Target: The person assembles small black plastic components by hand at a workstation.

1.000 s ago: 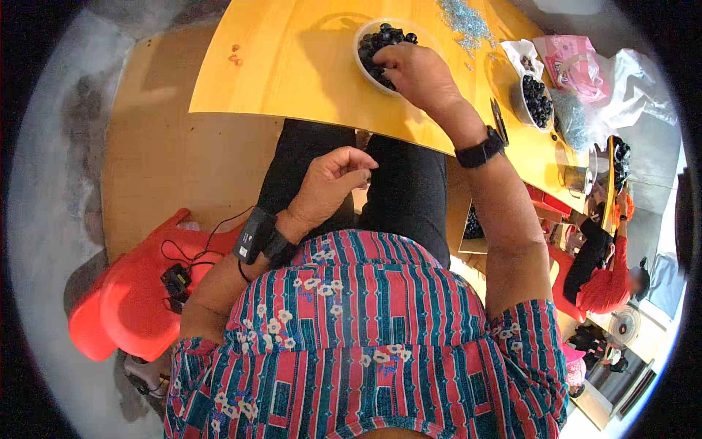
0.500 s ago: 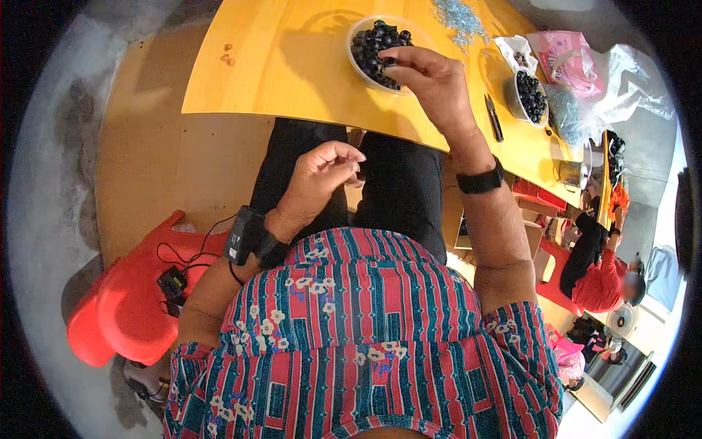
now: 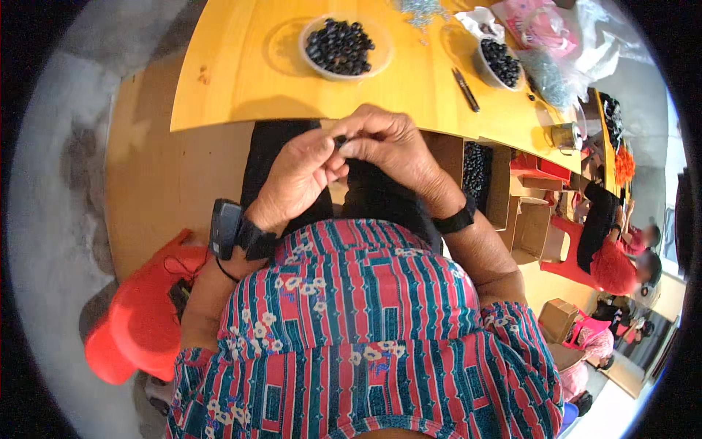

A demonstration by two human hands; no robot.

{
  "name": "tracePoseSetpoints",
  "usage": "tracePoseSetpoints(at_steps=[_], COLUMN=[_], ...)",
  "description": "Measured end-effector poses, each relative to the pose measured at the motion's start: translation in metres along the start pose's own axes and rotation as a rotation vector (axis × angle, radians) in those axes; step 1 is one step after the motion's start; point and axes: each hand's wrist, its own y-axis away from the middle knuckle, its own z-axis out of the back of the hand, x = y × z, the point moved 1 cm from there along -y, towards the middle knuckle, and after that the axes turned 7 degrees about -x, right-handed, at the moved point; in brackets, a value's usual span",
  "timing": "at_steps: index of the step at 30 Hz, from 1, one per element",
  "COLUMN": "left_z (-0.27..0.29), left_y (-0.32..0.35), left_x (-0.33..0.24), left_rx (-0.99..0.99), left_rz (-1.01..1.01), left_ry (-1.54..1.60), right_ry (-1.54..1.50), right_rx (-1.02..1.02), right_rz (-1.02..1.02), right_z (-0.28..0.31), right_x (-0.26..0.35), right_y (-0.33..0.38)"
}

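A small black rounded piece (image 3: 341,140) sits between the fingertips of both hands, just off the table's front edge above my lap. My right hand (image 3: 391,146) pinches it between thumb and forefinger. My left hand (image 3: 298,170) meets it from the other side, thumb and forefinger closed against the piece, its other fingers curled below. Beyond them on the yellow table (image 3: 241,80) stands a clear round tub (image 3: 304,63), holding many black pieces (image 3: 339,48) like the one in my fingers.
Farther right are a second tub (image 3: 479,72) of black pieces, a slim black tool (image 3: 466,89), a pink bag (image 3: 540,28) and clear small bits (image 3: 423,10). A red stool (image 3: 146,314) is at my left. Cardboard boxes (image 3: 532,228) and people in red and pink sit at right.
My right hand has come back from the tub to my left hand with a black piece. My left hand has risen slightly and now touches it. The view has shifted a little.
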Motion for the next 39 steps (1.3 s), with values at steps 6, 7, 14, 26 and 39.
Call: tracePoseSetpoints(at_steps=[6,7,14,26,39], left_z=[0.003,0.003,0.007,0.009,0.010], left_y=[0.004,0.003,0.003,0.002,0.008], left_x=[0.003,0.004,0.010,0.006,0.009], left_rx=[0.091,0.054,-0.069,-0.084,-0.093], left_rz=[0.098,0.095,0.058,0.121,0.129], left_ry=[0.086,0.072,-0.014,-0.067,-0.084], right_ry=[-0.011,-0.006,0.391,1.405,1.431], right_rx=[0.019,0.008,0.005,-0.584,-0.480], right_rz=[-0.019,-0.019,0.251,0.332,0.046], right_z=[-0.002,-0.002,-0.001,0.167,0.166], right_x=[0.000,0.001,0.007,-0.016,-0.025], right_y=[0.010,0.011,0.012,-0.090,-0.092])
